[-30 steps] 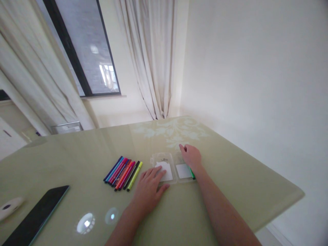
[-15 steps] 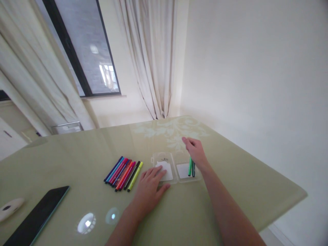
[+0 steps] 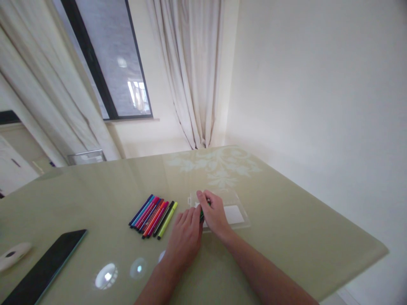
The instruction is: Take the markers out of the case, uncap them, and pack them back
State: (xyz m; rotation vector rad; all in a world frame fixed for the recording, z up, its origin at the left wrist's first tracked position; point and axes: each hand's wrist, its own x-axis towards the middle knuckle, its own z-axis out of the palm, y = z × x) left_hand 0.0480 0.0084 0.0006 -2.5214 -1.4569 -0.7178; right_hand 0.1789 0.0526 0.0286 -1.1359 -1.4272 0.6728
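My right hand (image 3: 216, 215) is closed round a green marker (image 3: 202, 215) and a dark one, mostly hidden by the fingers. It is over the left half of an opened clear plastic case (image 3: 229, 195). My left hand (image 3: 185, 234) is at the case's left side, fingers stretched forward and tips close against the held markers; its thumb is hidden. A white card (image 3: 234, 214) lies in the right half of the case. The card in the left half is largely covered by my hands.
Left of the case lies a row of several coloured markers (image 3: 154, 217), a yellow-green one nearest my left hand. A black tablet (image 3: 47, 267) and a white oval object (image 3: 14, 256) are farther left on the glossy table (image 3: 270, 254). A wall (image 3: 318, 106) borders the right side.
My right hand has moved left with the green and dark markers, from the case's right half to its left half, meeting my left hand. The left hand's fingers have drawn together.
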